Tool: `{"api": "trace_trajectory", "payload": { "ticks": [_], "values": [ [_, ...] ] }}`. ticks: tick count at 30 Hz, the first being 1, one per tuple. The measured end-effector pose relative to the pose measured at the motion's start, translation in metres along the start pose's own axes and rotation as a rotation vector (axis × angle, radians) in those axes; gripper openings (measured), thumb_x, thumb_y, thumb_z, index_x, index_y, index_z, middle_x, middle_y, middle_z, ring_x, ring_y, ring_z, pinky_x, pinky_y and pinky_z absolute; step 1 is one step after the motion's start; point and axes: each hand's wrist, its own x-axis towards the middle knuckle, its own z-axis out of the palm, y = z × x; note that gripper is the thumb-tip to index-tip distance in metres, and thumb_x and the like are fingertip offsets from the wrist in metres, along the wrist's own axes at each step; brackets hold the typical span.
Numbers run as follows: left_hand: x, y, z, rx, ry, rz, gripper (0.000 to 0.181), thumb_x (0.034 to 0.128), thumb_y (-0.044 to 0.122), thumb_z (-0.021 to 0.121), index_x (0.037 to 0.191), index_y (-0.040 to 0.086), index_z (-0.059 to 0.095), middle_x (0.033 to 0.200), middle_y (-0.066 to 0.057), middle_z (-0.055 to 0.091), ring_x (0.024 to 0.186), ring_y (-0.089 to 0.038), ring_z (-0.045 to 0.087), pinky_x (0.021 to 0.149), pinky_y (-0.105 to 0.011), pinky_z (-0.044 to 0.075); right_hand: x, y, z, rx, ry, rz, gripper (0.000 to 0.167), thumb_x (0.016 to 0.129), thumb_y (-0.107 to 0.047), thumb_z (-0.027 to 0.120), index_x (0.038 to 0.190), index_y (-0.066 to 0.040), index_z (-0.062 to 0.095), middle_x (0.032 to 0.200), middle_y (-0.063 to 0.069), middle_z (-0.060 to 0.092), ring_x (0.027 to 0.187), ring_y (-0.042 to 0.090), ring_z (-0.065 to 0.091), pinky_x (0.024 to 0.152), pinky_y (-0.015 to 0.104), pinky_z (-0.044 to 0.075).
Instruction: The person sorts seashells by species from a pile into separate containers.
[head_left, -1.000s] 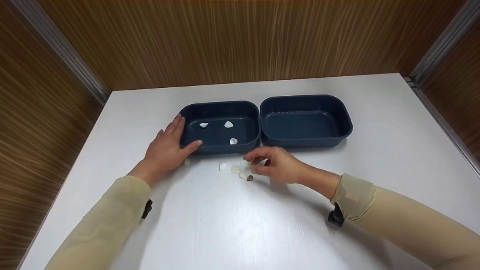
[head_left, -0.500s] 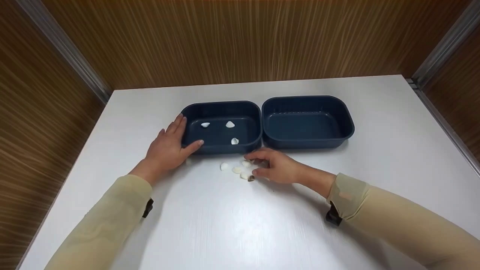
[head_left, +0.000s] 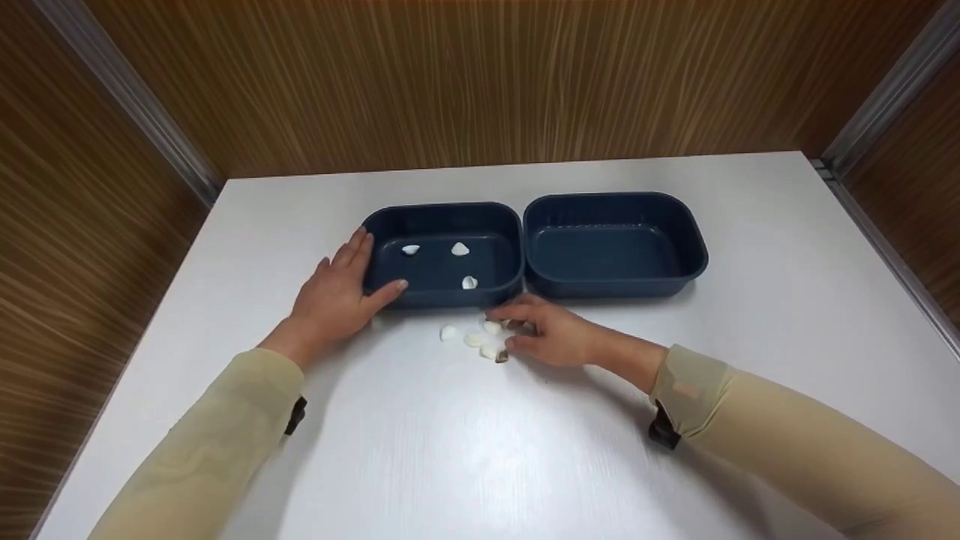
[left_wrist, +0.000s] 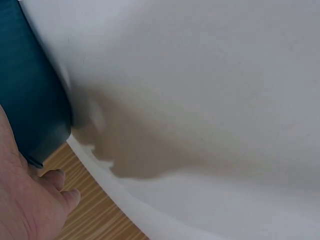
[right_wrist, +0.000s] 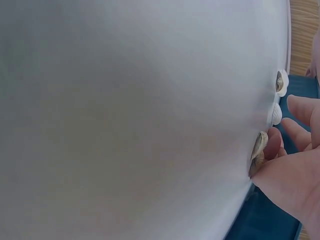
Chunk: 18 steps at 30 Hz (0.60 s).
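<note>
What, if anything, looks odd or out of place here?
A small pale piece, probably a shell, lies by the left hand, apart from the loose shells beside the right hand. A brown patch also stands out among those pale shells; whether it is damage is unclear.

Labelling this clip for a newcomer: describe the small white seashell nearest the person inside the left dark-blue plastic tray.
On the white tabletop, find the left dark-blue rectangular plastic tray, touched by the left hand. Inside, two small white seashells lie farther back. The wanted seashell sits in the right half and, unlike them, close to the front wall.
</note>
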Motion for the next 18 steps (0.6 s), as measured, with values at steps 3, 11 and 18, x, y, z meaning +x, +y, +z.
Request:
{"api": "trace_trajectory", "payload": {
  "ticks": [3, 11, 18],
  "values": [
    [0.0004, -0.0007, 0.0001, 0.003, 0.000, -0.001, 0.108, 0.1006, 0.081, 0.037, 0.170, 0.002, 0.010, 0.178, -0.013, 0.005, 0.163, -0.032, 0.013, 0.129, -0.059, 0.011, 0.0010, -0.0004, 0.0001, -0.014, -0.002, -0.011, 0.045, 0.100, -0.003, 0.070, 0.144, -0.002, 0.065, 0.134, 0.023, 0.057, 0.114, 0.031, 0.063, 0.097, 0.040, 0.053],
    [0.0009, -0.0006, -0.0002, 0.008, -0.004, -0.004, 0.108, 0.1004, 0.081, 0.036, 0.170, 0.003, 0.009, 0.178, -0.012, 0.004, 0.163, -0.032, 0.013, 0.129, -0.058, 0.010, 0.0017, 0.0008, 0.0007, -0.064, -0.018, -0.036, 0.044, 0.100, -0.004, 0.069, 0.145, -0.003, 0.064, 0.136, 0.023, 0.055, 0.106, 0.028, 0.059, 0.094, 0.039, 0.051],
    [0.0008, 0.0002, -0.0002, 0.023, -0.011, -0.005, 0.106, 0.1019, 0.079, 0.037, 0.170, 0.002, 0.009, 0.178, -0.014, 0.004, 0.163, -0.032, 0.012, 0.129, -0.059, 0.011, -0.0002, 0.0011, -0.0010, -0.077, -0.029, -0.073, 0.039, 0.100, 0.000, 0.066, 0.139, -0.004, 0.067, 0.132, 0.020, 0.056, 0.105, 0.029, 0.058, 0.093, 0.039, 0.051]
  ]
}}
